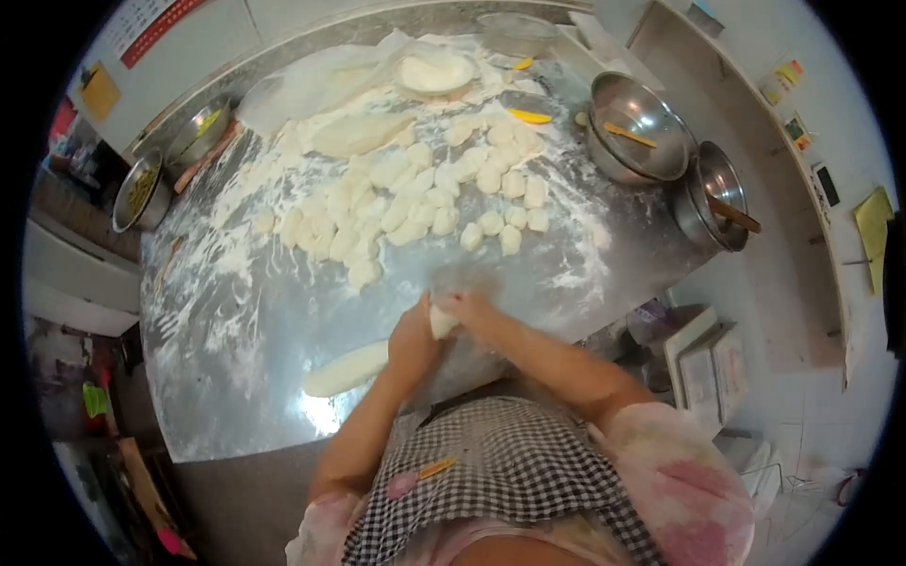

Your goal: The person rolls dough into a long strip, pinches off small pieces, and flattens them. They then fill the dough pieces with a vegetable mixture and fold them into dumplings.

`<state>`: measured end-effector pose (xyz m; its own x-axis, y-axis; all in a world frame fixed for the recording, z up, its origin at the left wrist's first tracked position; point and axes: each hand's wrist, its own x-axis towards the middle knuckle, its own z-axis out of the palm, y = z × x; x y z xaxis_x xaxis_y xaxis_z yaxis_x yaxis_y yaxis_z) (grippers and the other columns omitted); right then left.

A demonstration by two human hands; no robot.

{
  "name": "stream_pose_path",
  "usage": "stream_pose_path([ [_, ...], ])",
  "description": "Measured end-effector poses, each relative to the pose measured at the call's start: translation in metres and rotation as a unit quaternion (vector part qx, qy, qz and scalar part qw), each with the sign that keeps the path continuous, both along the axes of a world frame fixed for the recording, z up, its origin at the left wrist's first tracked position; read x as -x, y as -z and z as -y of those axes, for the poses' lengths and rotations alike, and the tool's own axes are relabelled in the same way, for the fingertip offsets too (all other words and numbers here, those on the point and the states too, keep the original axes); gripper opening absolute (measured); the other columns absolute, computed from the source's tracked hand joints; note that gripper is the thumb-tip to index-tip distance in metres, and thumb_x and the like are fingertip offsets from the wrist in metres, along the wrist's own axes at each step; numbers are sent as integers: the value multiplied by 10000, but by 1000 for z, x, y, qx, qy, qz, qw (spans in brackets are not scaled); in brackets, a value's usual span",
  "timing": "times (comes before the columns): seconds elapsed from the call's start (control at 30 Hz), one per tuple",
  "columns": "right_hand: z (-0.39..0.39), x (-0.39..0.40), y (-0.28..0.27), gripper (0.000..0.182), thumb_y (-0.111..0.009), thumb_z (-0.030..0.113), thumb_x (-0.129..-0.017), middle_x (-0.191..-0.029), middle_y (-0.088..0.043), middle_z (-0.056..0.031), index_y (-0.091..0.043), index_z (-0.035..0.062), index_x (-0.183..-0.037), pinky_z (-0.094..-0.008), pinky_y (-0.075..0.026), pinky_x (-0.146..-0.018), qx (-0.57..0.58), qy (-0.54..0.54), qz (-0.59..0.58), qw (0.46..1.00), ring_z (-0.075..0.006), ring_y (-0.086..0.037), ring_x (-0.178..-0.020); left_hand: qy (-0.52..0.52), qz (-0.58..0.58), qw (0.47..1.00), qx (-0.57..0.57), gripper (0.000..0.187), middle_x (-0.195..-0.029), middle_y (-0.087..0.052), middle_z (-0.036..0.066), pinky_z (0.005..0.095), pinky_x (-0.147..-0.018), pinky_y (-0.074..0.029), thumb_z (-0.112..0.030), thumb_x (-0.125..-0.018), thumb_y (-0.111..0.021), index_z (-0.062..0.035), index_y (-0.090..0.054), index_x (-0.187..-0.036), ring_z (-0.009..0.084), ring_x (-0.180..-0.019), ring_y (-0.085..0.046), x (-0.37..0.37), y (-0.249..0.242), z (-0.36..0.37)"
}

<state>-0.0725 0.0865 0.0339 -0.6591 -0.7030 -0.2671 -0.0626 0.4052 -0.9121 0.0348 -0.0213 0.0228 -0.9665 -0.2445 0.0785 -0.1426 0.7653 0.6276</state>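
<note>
My left hand (415, 337) is closed round a piece of pale dough (442, 323), just above the table's near edge. Against the other side of that dough is my right hand (472, 311), fingers bent onto it and partly smeared by motion. A long smooth roll of dough (344, 370) lies on the steel table beside my left forearm. Farther away, many small cut lumps of dough (406, 203) are spread in a floury heap. Behind them rests a larger flat slab of dough (361, 135).
The metal table (222, 396) is streaked with flour. A bowl of flour (434, 72) stands at the back, near a yellow-handled scraper (529, 117). Steel bowls (642, 127) line the right edge. At the left edge are a bowl of greenish filling (142, 193) and a rolling pin (209, 156).
</note>
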Motion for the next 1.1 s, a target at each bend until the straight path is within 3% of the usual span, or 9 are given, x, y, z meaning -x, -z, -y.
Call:
stream_pose_path([
  [0.2, 17, -27, -50, 139, -620, 137, -752, -811, -561, -138, -613, 47, -857, -402, -456, -689, 152, -152, -436, 874, -318, -554, -797, 44, 191, 856, -479, 394, -1108, -618, 106, 343, -830, -468, -148, -723, -719, -31, -610, -1082, 243, -975, -588, -7, -40, 37],
  [0.3, 26, -28, 1, 104, -593, 133, -763, -814, -555, -143, -603, 46, -819, -405, -446, -701, 80, -93, -384, 915, -320, -551, -800, 55, 91, 951, -289, 371, -1067, -624, 118, 351, -804, -468, -126, -720, -671, -64, -594, -1078, 264, -948, -592, -23, -24, 17],
  [0.4, 39, 22, 0, 106, -577, 109, -755, -862, -577, -155, -610, 37, -826, -392, -448, -674, 55, -124, -632, 763, -310, -562, -797, 114, 72, 967, -218, 418, -1021, -619, 142, 367, -805, -458, -134, -709, -656, -85, -564, -1113, 305, -938, -582, -20, -58, 12],
  [0.5, 45, 53, 11, 161, -577, 190, -766, -833, -599, -132, -603, 32, -784, -372, -463, -613, -28, -27, -517, 855, -256, -587, -787, 71, 24, 974, -215, 510, -954, -600, 143, 363, -799, -457, -137, -710, -674, -67, -505, -1186, 310, -901, -582, -15, -62, 4],
  [0.6, 19, 16, 20, 262, -565, 252, -827, -909, -626, -111, -619, -3, -851, -346, -463, -581, 32, 79, 37, 996, -191, -597, -801, -9, -44, 998, -41, 636, -961, -596, 152, 369, -828, -447, -159, -707, -711, -66, -429, -1269, 315, -935, -576, -10, -26, 1],
  [0.67, 13, 10, 20, 272, -562, 261, -832, -920, -623, -109, -616, -2, -872, -356, -463, -581, 23, 46, 56, 997, -192, -595, -795, -9, -78, 988, 133, 662, -1003, -600, 158, 372, -845, -440, -166, -703, -724, -56, -420, -1281, 319, -967, -570, -21, -6, 1],
  [0.8, 15, -3, 8, 294, -555, 280, -843, -942, -617, -105, -611, 0, -913, -376, -464, -581, 25, -30, 99, 994, -193, -590, -783, -30, 60, 991, -117, 525, -1051, -603, 198, 389, -786, -462, -185, -724, -677, -44, -509, -1201, 348, -955, -581, -16, -28, 7],
  [0.9, 15, -18, -37, 226, -562, 238, -804, -864, -586, -109, -607, 24, -863, -395, -465, -596, 53, -150, -439, 884, -256, -567, -739, 48, 153, 930, -331, 429, -1028, -618, 196, 385, -801, -457, -190, -731, -677, -23, -573, -1112, 329, -957, -589, -4, -37, 29],
  [1.1, 25, -21, 3, 82, -579, 114, -711, -774, -554, -136, -568, 55, -768, -408, -439, -692, -7, -55, -428, 902, -333, -537, -772, 73, 90, 965, -235, 351, -982, -627, 177, 369, -820, -452, -136, -716, -626, -54, -585, -1056, 301, -934, -593, -25, -28, 1],
])
